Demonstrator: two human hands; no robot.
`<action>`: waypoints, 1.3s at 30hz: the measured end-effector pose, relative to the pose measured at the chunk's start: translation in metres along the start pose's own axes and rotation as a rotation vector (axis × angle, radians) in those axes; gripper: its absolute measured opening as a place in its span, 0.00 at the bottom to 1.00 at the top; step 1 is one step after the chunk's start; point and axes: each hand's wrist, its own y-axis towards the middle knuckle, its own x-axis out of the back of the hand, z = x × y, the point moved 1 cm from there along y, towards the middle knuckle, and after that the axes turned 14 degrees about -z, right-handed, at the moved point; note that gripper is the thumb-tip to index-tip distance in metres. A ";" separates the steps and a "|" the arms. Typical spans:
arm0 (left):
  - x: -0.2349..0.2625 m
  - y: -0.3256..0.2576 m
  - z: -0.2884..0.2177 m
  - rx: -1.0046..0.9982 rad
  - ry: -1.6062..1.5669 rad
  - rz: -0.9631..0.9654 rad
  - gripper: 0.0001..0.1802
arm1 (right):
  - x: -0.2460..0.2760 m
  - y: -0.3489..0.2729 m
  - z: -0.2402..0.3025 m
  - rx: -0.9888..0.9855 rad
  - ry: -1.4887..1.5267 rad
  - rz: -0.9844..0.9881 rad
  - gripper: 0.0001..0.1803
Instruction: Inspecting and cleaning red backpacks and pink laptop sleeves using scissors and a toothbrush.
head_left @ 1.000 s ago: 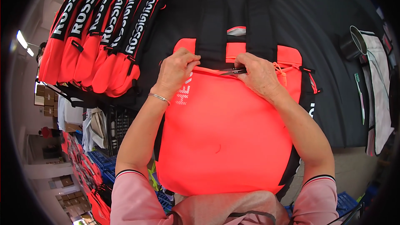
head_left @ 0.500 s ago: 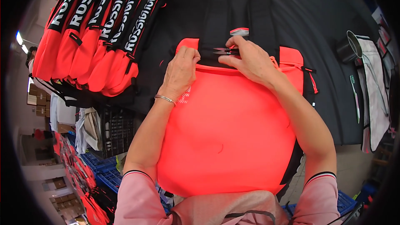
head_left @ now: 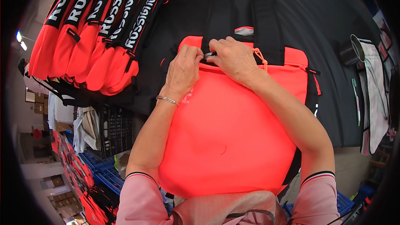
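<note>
Lying flat on the black table [head_left: 333, 58], the coral bag [head_left: 233, 133] filled the middle of the head view, its top edge pointing away from the person. The left hand [head_left: 183, 71] was curled, with its fingertips pressed onto the bag's top edge beside the small metal zipper pull [head_left: 209, 54]. The right hand [head_left: 233, 58] was closed, with thumb and forefinger pinching that pull. Compared with one second earlier, the right hand had shifted leftward along the top edge, from near the bag's right corner to just beside the left hand; the two hands were now touching or nearly so. The left hand had stayed in nearly the same place. A stack of coral-and-black bags [head_left: 96, 37] lay at the upper left. A toothbrush [head_left: 356, 100] lay on a cloth [head_left: 375, 83] at the right.
</note>
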 end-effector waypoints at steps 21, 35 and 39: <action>0.050 -0.147 -0.191 -0.149 -1.130 0.838 0.09 | 0.130 -0.083 -0.041 -0.532 -0.164 -0.164 0.23; 0.102 -0.158 -0.168 -0.104 -0.631 0.798 0.31 | 0.117 -0.115 -0.039 -0.254 -0.234 -0.240 0.21; 0.149 -0.115 -0.075 0.390 -0.280 -0.122 0.15 | 0.124 -0.122 -0.043 -0.231 -0.274 -0.295 0.19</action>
